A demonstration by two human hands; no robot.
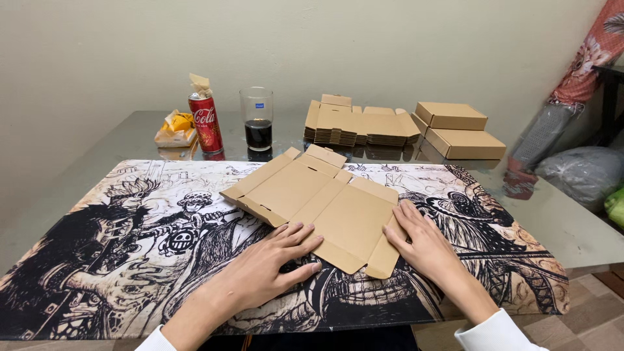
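A flat, unfolded cardboard box blank lies on the printed black-and-white mat that covers the near part of the table. Its long axis runs diagonally, from its far end on the left down to its near end on the right. Both hands rest at that near end, well apart from each other. The left hand lies flat with fingers spread, its fingertips pressing the near left edge of the blank. The right hand is open too, palm down on the blank's near right flap, fingers pointing away. Neither hand clamps anything; both only press. The right hand sits slightly further onto the card than the left. Beyond the blank stand a red drink can, a glass of dark drink, a stack of flat blanks and two folded boxes
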